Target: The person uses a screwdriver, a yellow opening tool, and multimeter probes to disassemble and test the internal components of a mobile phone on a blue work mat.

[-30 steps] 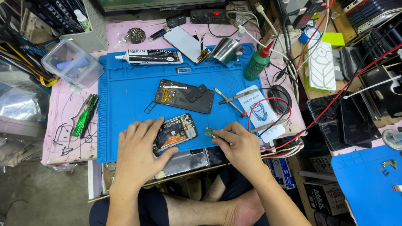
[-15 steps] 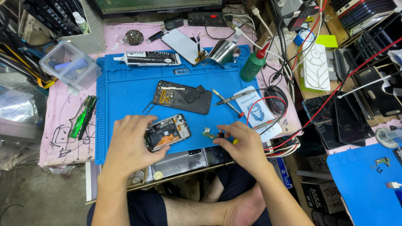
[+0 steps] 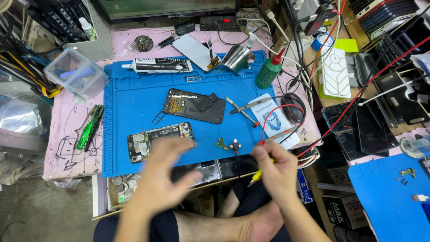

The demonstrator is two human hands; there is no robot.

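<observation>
Nearby, tweezers (image 3: 242, 109) and back cover (image 3: 195, 105) lie beyond opened phone (image 3: 159, 140).

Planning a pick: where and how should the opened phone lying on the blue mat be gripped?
Grip the opened phone across its two long edges, near mid-length, coming from above. It lies flat on the blue mat with circuit boards facing up, so fingers should stay off the top face. The blurred left hand overlaps its near edge; the far edge is free.

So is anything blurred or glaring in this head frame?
Head view: the left hand is smeared by motion blur; the right hand, holding a yellow-handled tool, is sharper. The blue mat and opened phone are crisp, evenly lit, without strong glare; edges bow slightly.
</observation>
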